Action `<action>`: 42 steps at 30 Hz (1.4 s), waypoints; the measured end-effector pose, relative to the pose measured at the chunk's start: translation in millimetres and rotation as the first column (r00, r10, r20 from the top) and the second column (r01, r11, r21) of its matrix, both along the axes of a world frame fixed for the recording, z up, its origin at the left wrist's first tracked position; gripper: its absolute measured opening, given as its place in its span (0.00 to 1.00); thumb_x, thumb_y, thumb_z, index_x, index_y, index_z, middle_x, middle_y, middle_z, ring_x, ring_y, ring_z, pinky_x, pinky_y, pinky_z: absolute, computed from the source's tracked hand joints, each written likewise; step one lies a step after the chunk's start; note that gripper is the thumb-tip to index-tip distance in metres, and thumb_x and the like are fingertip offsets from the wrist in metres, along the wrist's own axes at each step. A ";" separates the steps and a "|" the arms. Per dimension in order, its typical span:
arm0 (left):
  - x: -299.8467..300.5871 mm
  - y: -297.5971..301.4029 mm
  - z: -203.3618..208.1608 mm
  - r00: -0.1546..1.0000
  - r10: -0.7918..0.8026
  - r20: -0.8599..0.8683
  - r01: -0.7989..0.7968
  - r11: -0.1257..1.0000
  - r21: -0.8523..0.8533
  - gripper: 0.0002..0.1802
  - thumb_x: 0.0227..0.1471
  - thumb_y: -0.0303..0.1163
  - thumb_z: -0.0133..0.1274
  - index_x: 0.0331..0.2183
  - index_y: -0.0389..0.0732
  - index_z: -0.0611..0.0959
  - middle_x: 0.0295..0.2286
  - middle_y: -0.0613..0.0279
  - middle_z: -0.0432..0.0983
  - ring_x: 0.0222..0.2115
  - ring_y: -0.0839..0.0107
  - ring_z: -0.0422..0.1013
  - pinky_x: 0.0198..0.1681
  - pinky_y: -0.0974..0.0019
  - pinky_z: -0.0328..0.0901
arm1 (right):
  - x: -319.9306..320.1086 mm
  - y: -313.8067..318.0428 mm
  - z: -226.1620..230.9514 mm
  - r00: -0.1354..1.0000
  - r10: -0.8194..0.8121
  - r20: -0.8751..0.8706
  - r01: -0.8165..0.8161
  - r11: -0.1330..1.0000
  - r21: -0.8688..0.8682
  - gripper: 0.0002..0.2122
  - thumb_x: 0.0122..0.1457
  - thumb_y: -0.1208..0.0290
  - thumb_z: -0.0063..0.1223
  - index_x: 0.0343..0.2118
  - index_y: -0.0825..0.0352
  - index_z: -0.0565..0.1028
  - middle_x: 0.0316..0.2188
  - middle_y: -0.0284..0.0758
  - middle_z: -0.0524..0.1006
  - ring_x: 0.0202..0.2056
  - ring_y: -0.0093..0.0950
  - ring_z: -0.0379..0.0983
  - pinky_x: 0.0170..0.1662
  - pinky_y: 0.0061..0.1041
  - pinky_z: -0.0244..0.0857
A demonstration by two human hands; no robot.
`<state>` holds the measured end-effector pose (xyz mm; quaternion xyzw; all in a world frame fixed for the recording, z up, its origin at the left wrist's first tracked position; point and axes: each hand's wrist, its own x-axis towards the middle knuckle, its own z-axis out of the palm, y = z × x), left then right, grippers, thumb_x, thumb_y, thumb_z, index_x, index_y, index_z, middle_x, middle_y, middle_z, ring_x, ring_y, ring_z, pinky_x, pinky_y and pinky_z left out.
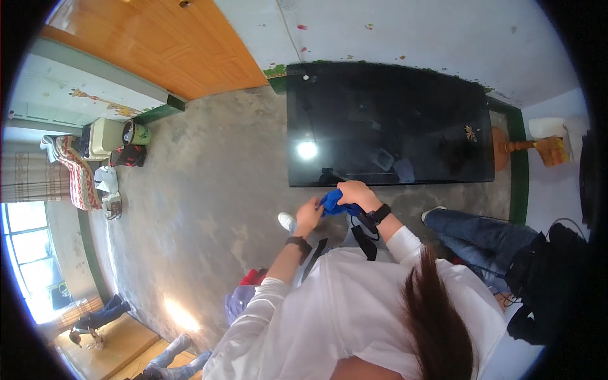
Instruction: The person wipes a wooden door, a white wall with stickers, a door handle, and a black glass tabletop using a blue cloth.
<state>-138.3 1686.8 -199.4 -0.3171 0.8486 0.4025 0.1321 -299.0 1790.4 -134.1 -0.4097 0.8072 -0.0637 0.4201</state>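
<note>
Both my hands hold a bunched blue cloth (332, 201) in front of my body, just short of the near edge of a glossy black table (392, 126). My left hand (308, 215) pinches the cloth's left end. Closed over its top and right part is my right hand (356, 193). Dark bands circle both wrists, and a dark strap or cable hangs below the right one. The cloth's exact kind is hard to make out, as my fingers cover part of it.
Beside me on the right, a person in blue jeans (475, 234) has a foot near the table. A wooden stand (500, 149) is at the table's right end. Along the left wall are a bin (136, 133) and a striped cushion (77, 174). Purple and red fabric (244, 297) lies by my left arm.
</note>
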 end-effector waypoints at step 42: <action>48.8 -506.6 124.5 0.768 0.344 -0.541 -0.427 0.904 -0.032 0.13 0.47 0.36 0.50 0.28 0.35 0.77 0.18 0.56 0.71 0.20 0.68 0.65 0.25 0.69 0.60 | -9.4 -479.2 107.1 0.970 -0.144 -0.196 -0.036 0.713 -0.700 0.09 0.46 0.68 0.48 0.30 0.64 0.71 0.27 0.42 0.73 0.33 0.42 0.68 0.34 0.37 0.61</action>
